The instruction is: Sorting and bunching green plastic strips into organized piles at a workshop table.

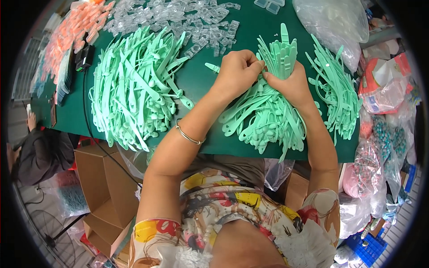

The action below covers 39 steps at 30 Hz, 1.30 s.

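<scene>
My right hand point(292, 87) is wrapped around an upright bundle of mint-green plastic straps point(280, 56) with ridged ends. One strap sticks up above the others. At the bundle's left edge, my left hand point(237, 73) is closed in a pinch, its thumb and forefinger pressed together; what lies between them is hidden. Below both hands a heap of the same straps point(268, 123) spreads toward the table's front edge. A single strap end point(212, 67) pokes out left of my left hand.
On the green table point(201, 94) lie a large strap pile point(134, 89) at left, another pile point(337, 89) at right, clear plastic pieces point(178, 18) and orange pieces point(80, 22) behind. Cardboard boxes point(100, 183) stand below. A co-worker's dark sleeve point(42, 154) shows at far left.
</scene>
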{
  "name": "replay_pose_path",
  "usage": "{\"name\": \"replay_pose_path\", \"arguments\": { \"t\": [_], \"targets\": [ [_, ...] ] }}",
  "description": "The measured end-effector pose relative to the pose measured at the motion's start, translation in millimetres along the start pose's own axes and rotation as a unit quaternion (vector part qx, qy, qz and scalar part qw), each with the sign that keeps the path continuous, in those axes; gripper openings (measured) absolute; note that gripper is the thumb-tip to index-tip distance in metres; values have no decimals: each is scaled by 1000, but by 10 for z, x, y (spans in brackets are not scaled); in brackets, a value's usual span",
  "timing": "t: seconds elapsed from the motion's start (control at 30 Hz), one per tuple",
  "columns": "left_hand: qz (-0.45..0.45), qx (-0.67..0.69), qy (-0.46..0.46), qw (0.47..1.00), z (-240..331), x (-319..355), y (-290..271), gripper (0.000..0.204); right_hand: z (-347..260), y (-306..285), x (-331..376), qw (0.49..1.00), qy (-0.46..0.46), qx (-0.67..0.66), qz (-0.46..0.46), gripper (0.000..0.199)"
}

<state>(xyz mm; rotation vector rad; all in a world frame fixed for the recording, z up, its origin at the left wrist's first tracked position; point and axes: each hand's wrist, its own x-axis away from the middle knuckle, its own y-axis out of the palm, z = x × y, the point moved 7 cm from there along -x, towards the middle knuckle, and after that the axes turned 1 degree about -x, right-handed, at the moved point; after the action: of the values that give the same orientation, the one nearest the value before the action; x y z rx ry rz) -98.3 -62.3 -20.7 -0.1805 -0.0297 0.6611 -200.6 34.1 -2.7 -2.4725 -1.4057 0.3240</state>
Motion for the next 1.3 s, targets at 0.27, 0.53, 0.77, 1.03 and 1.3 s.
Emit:
{"name": "replay_pose_path", "arguments": {
  "t": [0.27, 0.53, 0.77, 1.03, 1.3],
  "targets": [
    [74, 117, -1, 990, 26, 2, -203, 19, 15, 10, -13, 1000, 23, -17, -12, 35],
    [54, 13, -4, 998, -34, -64, -141, 17, -2, -38, 84, 973, 78, -209, 52, 29],
    [160, -298, 146, 930, 172, 53, -726, 26, 40, -59, 95, 962, 116, -241, 47, 26],
    [160, -453, 36, 877, 45, 99, -750, 20, 64, -24, 70, 959, 107, -260, 26, 27],
    [209, -470, 34, 857, -1, 65, -713, 20, 41, -32, 73, 957, 109, -267, 21, 32]
  ]
}}
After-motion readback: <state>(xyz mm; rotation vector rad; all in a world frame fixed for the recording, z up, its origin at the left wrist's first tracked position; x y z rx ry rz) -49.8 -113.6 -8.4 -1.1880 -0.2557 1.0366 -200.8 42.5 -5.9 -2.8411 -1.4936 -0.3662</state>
